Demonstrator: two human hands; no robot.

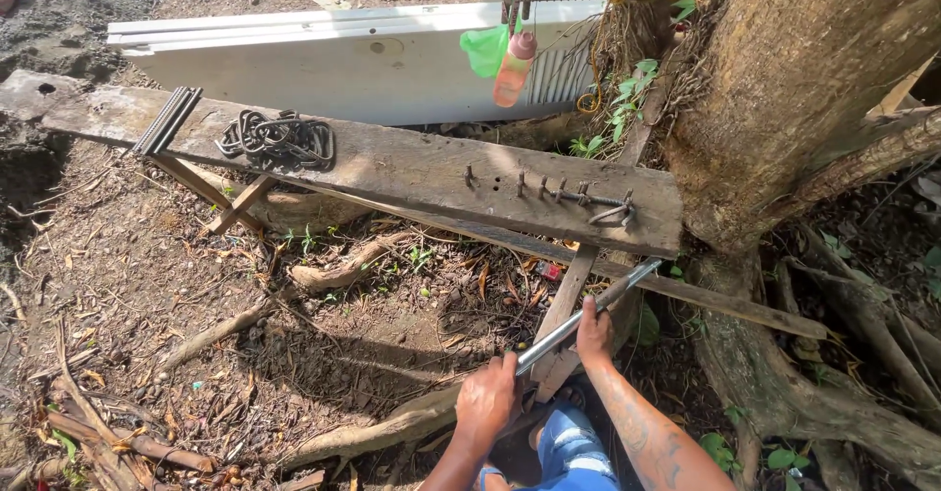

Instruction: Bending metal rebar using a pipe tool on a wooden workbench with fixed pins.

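Note:
My left hand (486,403) grips the near end of a long metal pipe tool (588,311). My right hand (593,332) holds the same pipe farther up its shaft. The pipe's far tip reaches under the right end of a weathered wooden plank (392,163). Several nails stand in that plank, and a bent steel rod (603,205) lies hooked among them. A pile of bent steel stirrups (279,139) rests on the plank's left part. A bundle of straight steel rods (167,119) lies across its left end.
A thick tree trunk (794,79) with spreading roots stands at the right. A white panel (343,60) leans behind the plank. A green bag (485,48) and an orange bottle (514,68) hang above. Bare soil, sticks and dry leaves cover the ground.

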